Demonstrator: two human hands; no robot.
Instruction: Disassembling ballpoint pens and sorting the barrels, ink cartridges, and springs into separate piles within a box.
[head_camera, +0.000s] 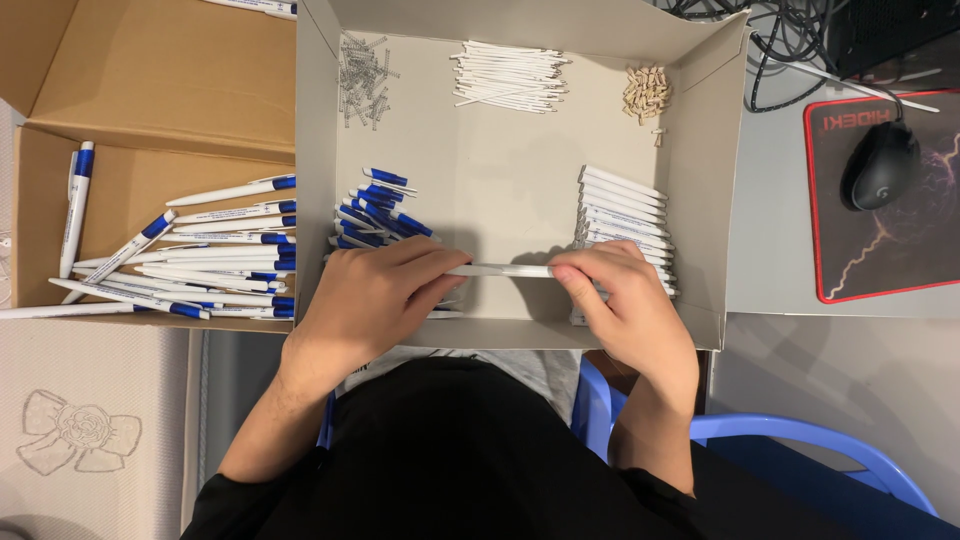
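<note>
i see a slim white pen barrel (500, 270) lying level, running left to right between my two hands above the floor of the open grey cardboard tray (500, 180). my left hand (375, 290) pinches its left end with curled fingers, my right hand (625, 300) grips its right end at the fingertips. the barrel is plain white and straight, and its ends are hidden under my fingers.
</note>
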